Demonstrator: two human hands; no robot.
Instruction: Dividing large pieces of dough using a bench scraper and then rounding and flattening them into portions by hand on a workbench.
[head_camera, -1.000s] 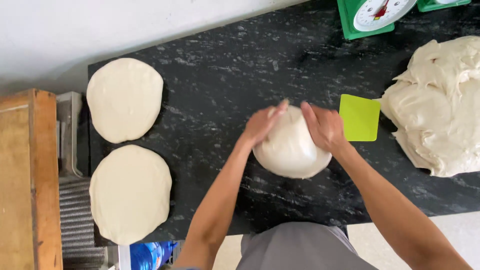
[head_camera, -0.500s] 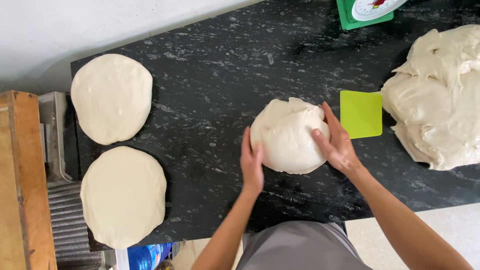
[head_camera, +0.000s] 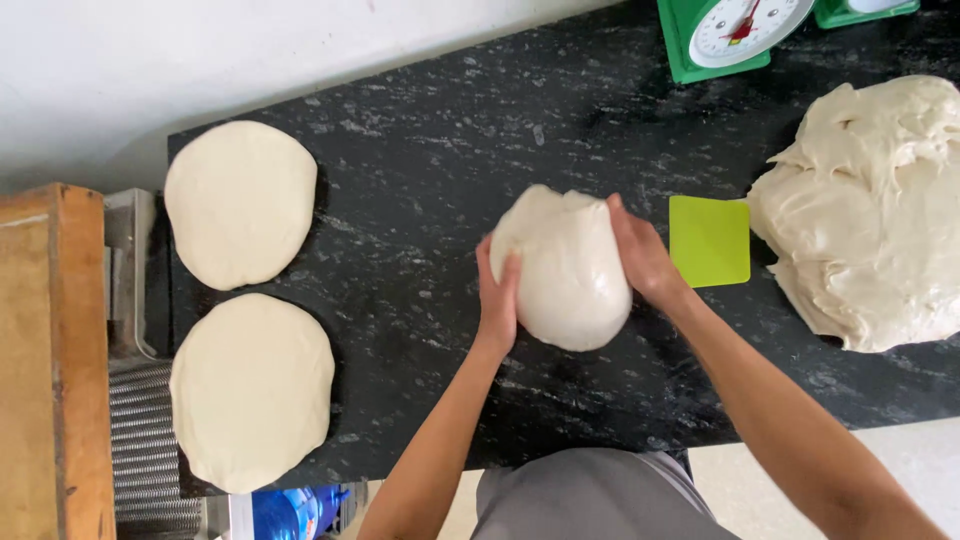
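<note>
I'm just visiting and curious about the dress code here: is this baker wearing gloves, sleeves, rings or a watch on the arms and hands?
No gloves: the left hand and the right hand are bare. Both forearms are uncovered as far as the view shows, with no sleeve in sight. No watch, bracelet or ring shows on the wrists or fingers. The only clothing in view is a grey garment at the bottom edge.
</note>
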